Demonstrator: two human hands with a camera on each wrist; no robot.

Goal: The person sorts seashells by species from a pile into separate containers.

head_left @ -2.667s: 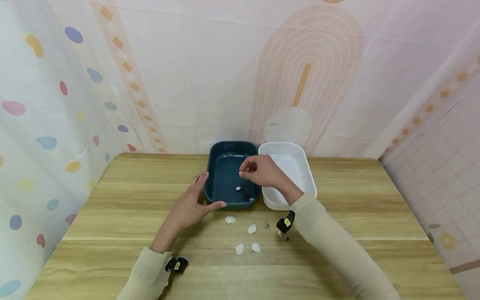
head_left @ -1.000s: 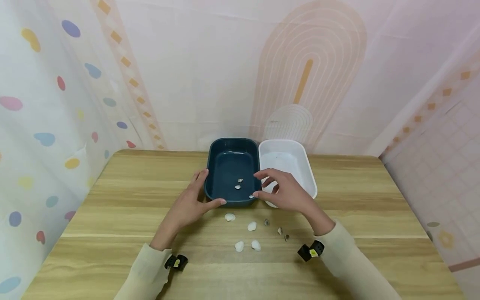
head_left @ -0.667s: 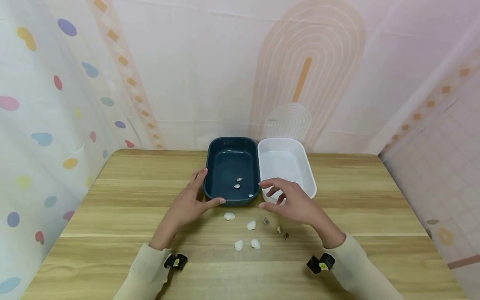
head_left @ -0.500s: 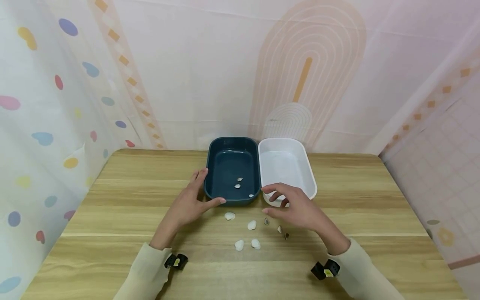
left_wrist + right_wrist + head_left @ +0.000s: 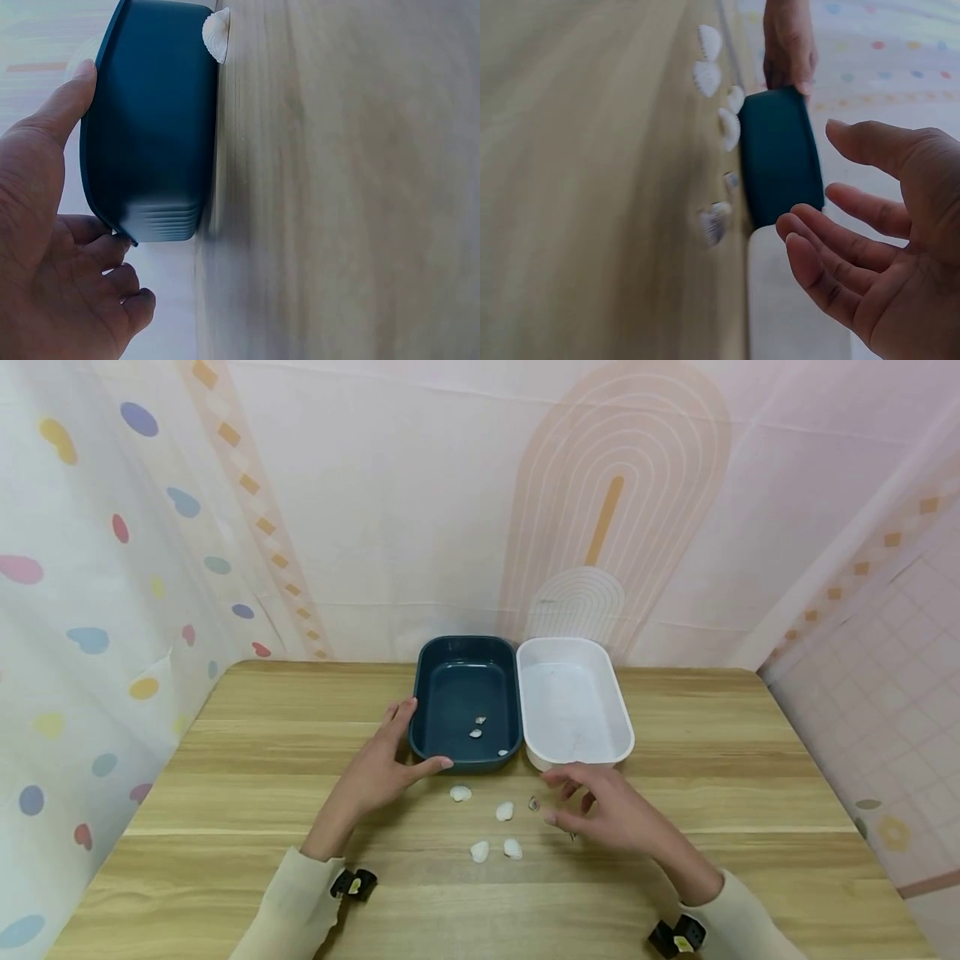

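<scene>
Now, over on the left, the person's left hand (image 5: 378, 768) rests against the near left corner of the dark blue tub (image 5: 465, 703). Its thumb lies along the front wall and its fingers lie along the left wall. The fingers are straight and they press on the tub without curling round it. The left wrist view shows the same thing from close up, with the palm (image 5: 45, 247) flat against the tub's side.

Inside the blue tub lie three small shells (image 5: 477, 727), near the front and the right side.

On the wooden table (image 5: 247, 752) just in front of the tub lie four white shells (image 5: 505, 811). One sits close to the tub's front wall, one is a bit to the right of it, and two more lie side by side nearer to the person.

Next comes a small dark shell (image 5: 534, 804), just right of the white ones. The right hand (image 5: 611, 810) hovers low over the table beside it. Its fingers are spread apart and loosely bent, and they hold nothing. Its fingertips are near the dark shell but not on it. Another small dark shell peeks out under the hand.

Behind the right hand stands the white tub (image 5: 573, 702), touching the blue one along its side.
</scene>
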